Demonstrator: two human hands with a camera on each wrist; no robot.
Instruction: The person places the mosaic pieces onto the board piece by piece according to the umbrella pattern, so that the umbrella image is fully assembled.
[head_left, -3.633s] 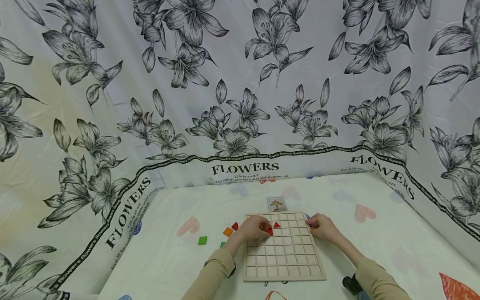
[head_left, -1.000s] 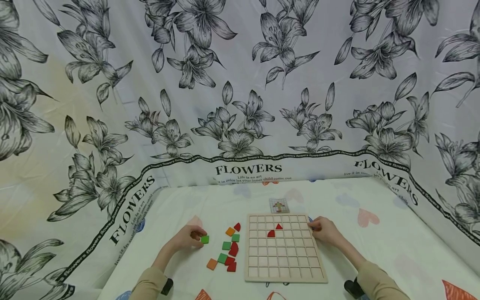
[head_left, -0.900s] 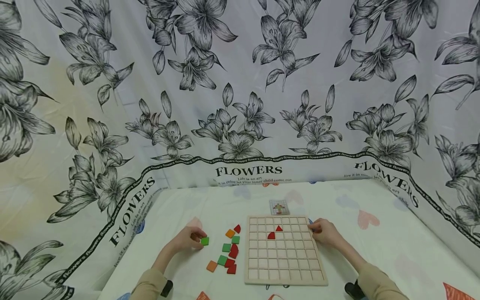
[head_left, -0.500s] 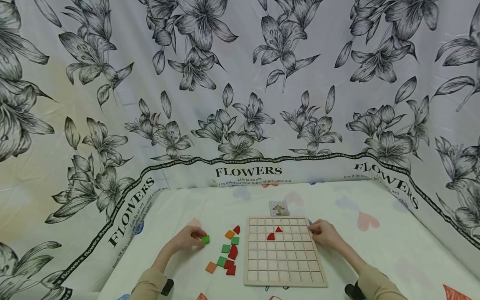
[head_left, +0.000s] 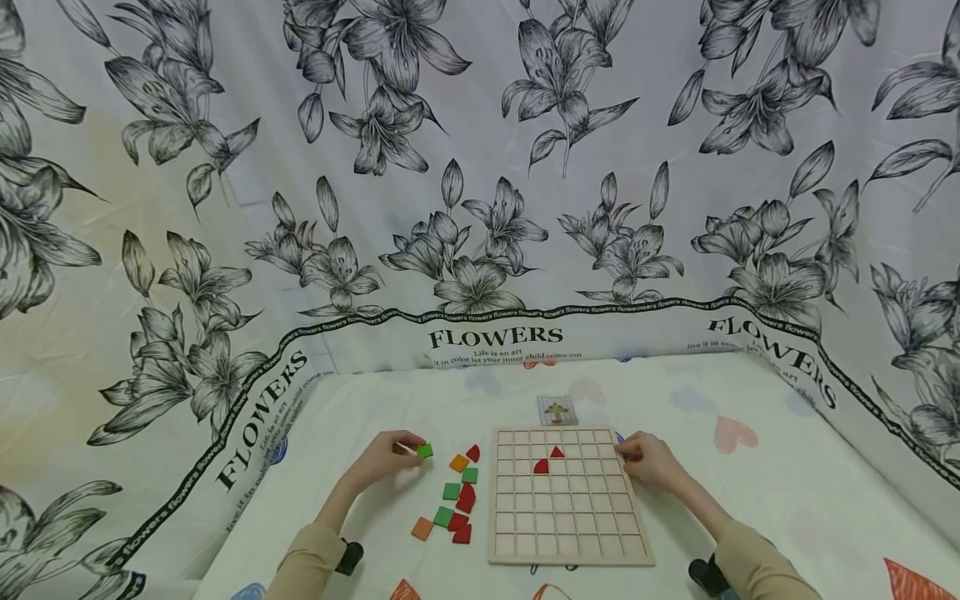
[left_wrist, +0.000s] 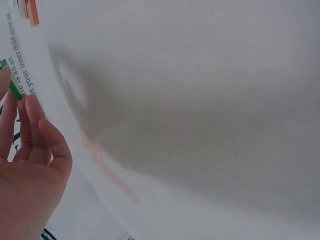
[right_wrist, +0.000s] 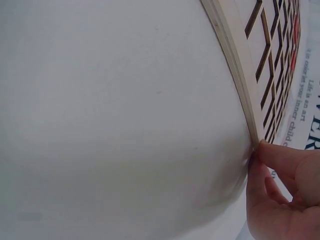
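- The gridded board (head_left: 564, 502) looked like smooth, matt wood.
- The green tile (head_left: 425, 451) looked smooth.
- The curtain (head_left: 480, 125) looked like lightly creased cloth.
- The left sleeve (head_left: 306, 564) was matt cloth.

Well behind the left grip (head_left: 386, 458) and the right grip (head_left: 651, 460), plain tan sleeves (head_left: 303, 568) are ending in simple cuffs (head_left: 328, 538) — and a rounded black piece (head_left: 349, 557) is showing at each one's inner side.
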